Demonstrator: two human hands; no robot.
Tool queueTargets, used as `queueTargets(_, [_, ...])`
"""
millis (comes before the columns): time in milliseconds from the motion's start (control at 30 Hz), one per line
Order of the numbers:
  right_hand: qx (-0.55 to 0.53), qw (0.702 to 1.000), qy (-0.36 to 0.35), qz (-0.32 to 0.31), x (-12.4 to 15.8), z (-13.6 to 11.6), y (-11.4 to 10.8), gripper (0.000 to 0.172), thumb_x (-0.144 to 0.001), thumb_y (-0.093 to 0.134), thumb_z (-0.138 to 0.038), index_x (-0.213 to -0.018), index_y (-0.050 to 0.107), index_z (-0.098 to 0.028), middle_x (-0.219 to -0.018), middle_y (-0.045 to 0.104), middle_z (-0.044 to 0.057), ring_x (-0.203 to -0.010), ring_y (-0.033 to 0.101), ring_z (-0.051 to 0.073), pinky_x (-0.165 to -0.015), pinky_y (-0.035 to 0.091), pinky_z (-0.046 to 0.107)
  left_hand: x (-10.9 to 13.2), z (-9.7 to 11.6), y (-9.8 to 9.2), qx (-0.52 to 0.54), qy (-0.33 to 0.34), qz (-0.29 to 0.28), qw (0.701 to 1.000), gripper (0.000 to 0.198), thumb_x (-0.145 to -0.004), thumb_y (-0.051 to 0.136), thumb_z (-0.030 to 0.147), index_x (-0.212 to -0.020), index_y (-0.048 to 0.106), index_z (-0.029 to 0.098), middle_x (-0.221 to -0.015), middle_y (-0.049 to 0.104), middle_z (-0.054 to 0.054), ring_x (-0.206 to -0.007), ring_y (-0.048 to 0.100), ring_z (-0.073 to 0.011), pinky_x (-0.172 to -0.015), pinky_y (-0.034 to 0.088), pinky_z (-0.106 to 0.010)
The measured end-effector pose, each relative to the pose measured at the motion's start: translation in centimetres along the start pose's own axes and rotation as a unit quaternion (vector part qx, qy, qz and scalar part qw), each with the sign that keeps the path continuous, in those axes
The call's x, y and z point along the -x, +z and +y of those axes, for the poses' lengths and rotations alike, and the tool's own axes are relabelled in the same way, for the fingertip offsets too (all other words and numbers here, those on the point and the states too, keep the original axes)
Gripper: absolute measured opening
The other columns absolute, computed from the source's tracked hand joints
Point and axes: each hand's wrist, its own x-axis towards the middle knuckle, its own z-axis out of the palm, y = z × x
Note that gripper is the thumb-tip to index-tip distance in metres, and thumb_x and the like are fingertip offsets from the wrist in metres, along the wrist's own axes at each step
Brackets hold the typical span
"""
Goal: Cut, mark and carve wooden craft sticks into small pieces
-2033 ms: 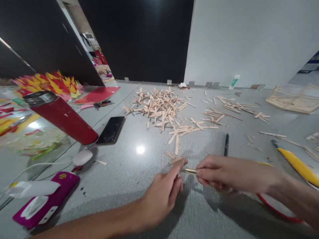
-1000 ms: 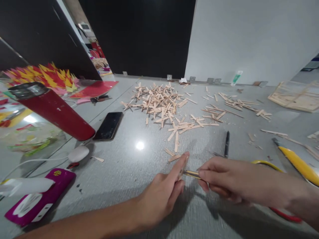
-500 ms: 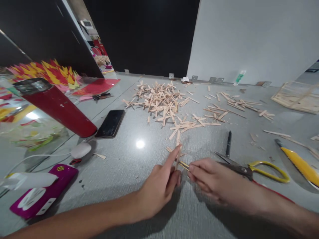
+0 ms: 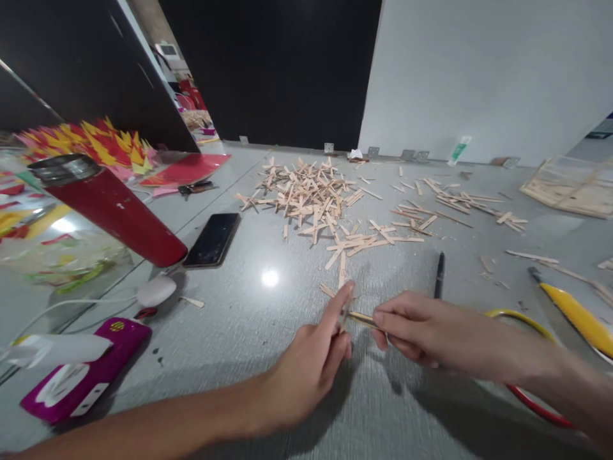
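My left hand (image 4: 311,358) is at the middle front of the grey table, its fingers closed on a small wooden stick (image 4: 343,316) with the index finger stretched along it. To the right, my right hand (image 4: 412,326) pinches a thin yellow-and-dark tool (image 4: 363,319), whose tip touches or nearly touches the stick; what kind of tool cannot be made out. Just beyond my left fingertips lie a few flat wooden sticks (image 4: 342,268). Scissors with a yellow and a red handle (image 4: 541,406) lie partly hidden under my right forearm.
Farther back is a large pile of wooden sticks (image 4: 306,191), with looser ones (image 4: 460,199) to its right. A black pen (image 4: 439,275) and a yellow cutter (image 4: 577,316) lie right. Left are a phone (image 4: 213,239), red flask (image 4: 115,214) and purple power strip (image 4: 86,370).
My right hand has moved a little right and up, showing more of the tool and covering more of the scissors. My left hand has shifted slightly right.
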Motion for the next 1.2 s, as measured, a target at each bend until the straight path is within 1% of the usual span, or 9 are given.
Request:
queueTargets(167, [-0.055,0.998,-0.026,0.029,-0.2,0.6,-0.3,0.036,-0.105,0.047,-0.053,-0.091,0.06,-0.022,-0.063,0.039,-0.008,-0.052,0.033,0.01,-0.045,0.029,0.017,-0.1,0.6,0.3,0.142,-0.043,0.059,0.987,0.071,-0.111,0.04,0.035,-0.167,-0.002,0.02,-0.091,0.072,-0.005,-0.047,0.048,-0.0079,-0.05,0.042,-0.02])
queueTargets(267, [-0.096,0.994,-0.024,0.036,-0.4,0.8,0.0,0.033,-0.104,0.047,-0.05,-0.088,0.057,-0.023,-0.06,0.037,-0.009,-0.05,0.033,0.01,-0.042,0.029,0.017,-0.2,0.6,0.3,0.178,-0.07,0.108,0.976,0.087,-0.105,0.055,0.034,-0.166,-0.006,0.019,-0.093,0.072,-0.004,-0.047,0.05,-0.0077,-0.048,0.043,-0.019])
queueTargets(367, [-0.083,0.996,-0.019,0.032,-0.2,0.7,0.8,0.03,-0.105,0.044,-0.045,-0.09,0.058,-0.023,-0.061,0.04,-0.008,-0.051,0.035,0.01,-0.043,0.029,0.017,-0.1,0.6,0.0,0.141,-0.069,0.11,0.981,0.061,-0.102,0.061,0.04,-0.152,0.04,0.011,-0.086,0.07,-0.003,-0.047,0.05,-0.0079,-0.047,0.042,-0.02])
queueTargets(467, [-0.024,0.999,-0.018,0.033,0.0,0.8,1.4,0.028,-0.105,0.047,-0.043,-0.091,0.059,-0.022,-0.066,0.043,-0.006,-0.056,0.04,0.011,-0.046,0.035,0.017,-0.1,0.6,-0.4,0.066,-0.037,0.095,0.993,0.037,-0.109,0.046,0.04,-0.103,0.068,0.012,-0.065,0.061,0.001,-0.044,0.045,-0.008,-0.046,0.035,-0.02])
queueTargets(567, [-0.104,0.994,-0.019,-0.01,-0.6,1.7,2.6,0.027,-0.101,0.053,-0.047,-0.091,0.057,-0.023,-0.066,0.041,-0.006,-0.054,0.037,0.01,-0.044,0.032,0.018,-0.1,0.7,-0.5,0.035,-0.011,0.097,0.995,0.039,-0.109,0.042,0.031,-0.081,0.065,0.015,-0.058,0.054,0.003,-0.047,0.044,-0.0082,-0.051,0.034,-0.021])
queueTargets(667, [-0.258,0.963,-0.005,-0.082,-1.8,2.9,5.1,0.032,-0.095,0.055,-0.055,-0.086,0.046,-0.026,-0.062,0.038,-0.009,-0.046,0.03,0.008,-0.038,0.023,0.019,-0.1,0.6,-0.4,0.014,0.005,0.105,0.994,0.036,-0.108,0.044,0.026,-0.075,0.057,0.017,-0.059,0.052,0.004,-0.05,0.044,-0.0084,-0.055,0.033,-0.022])
queueTargets(767, [-0.304,0.949,0.015,-0.078,-2.3,3.0,6.3,0.036,-0.098,0.054,-0.059,-0.089,0.04,-0.027,-0.063,0.037,-0.011,-0.045,0.022,0.007,-0.037,0.018,0.017,-0.1,0.3,-0.2,0.0,0.015,0.111,0.994,0.033,-0.108,0.043,0.024,-0.076,0.053,0.019,-0.06,0.05,0.005,-0.051,0.041,-0.0088,-0.055,0.032,-0.022])
queueTargets(1000, [-0.202,0.95,0.143,-0.192,-0.8,1.6,1.8,0.029,-0.107,0.051,-0.044,-0.087,0.043,-0.025,-0.066,0.041,-0.01,-0.043,0.022,0.004,-0.036,0.013,0.013,0.1,0.0,0.2,-0.014,0.042,0.089,0.995,0.034,-0.108,0.04,0.029,-0.076,0.048,0.021,-0.063,0.051,0.004,-0.054,0.043,-0.0105,-0.057,0.035,-0.023])
queueTargets(1200, [-0.312,0.946,0.038,-0.084,-2.1,3.0,6.6,0.033,-0.109,0.042,-0.054,-0.089,0.039,-0.028,-0.06,0.038,-0.012,-0.043,0.021,0.006,-0.036,0.02,0.015,0.2,0.0,0.3,-0.024,0.033,0.106,0.994,0.03,-0.107,0.039,0.023,-0.079,0.049,0.021,-0.063,0.045,0.006,-0.053,0.037,-0.0101,-0.055,0.03,-0.023])
